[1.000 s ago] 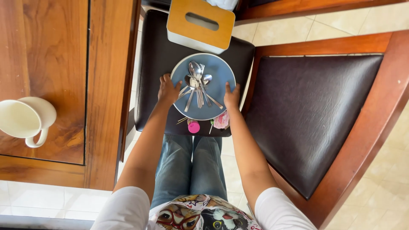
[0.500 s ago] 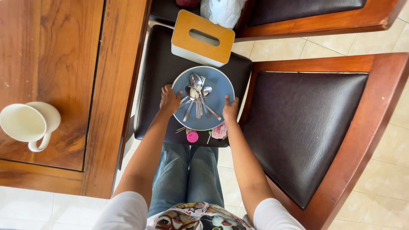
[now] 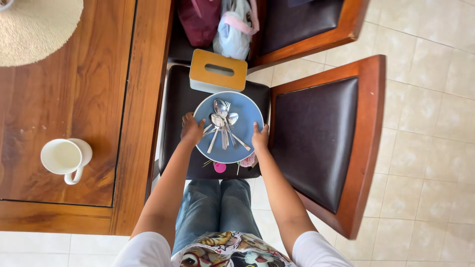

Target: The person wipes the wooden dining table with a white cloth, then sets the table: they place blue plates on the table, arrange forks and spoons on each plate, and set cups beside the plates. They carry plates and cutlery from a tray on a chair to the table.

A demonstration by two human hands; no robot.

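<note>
Currently, far left: a woven mat (image 3: 34,29) on the wooden surface (image 3: 99,99), and nearer, a white mug (image 3: 64,157) standing upright, well apart from everything in hand. Moving right: the left hand (image 3: 192,129) grips the left rim of a blue plate (image 3: 247,111), fingers curled under, thumb on top. The plate carries a loose pile of spoons and forks (image 3: 222,127), handles fanned toward the near edge. It is held just above the dark seat of a wooden chair (image 3: 183,99), between both hands. The right hand (image 3: 259,138) pinches the right rim the same way. A tan-lidded tissue box (image 3: 218,70) sits just beyond the plate's far edge, on the same seat. Small pink items (image 3: 220,167) lie on the seat's near edge, partly hidden under the plate. Bags (image 3: 217,24) are piled on the far chair; a second chair (image 3: 321,143) stands to the right. Risk: the cutlery is unsecured, so any tilt of the plate likely slides it off toward the low side, probably onto the tile floor (image 3: 425,148). The grip is rim-only on both sides; a slip on either side drops that edge. The far edge could also clip the tissue box if the plate goes forward.
</note>
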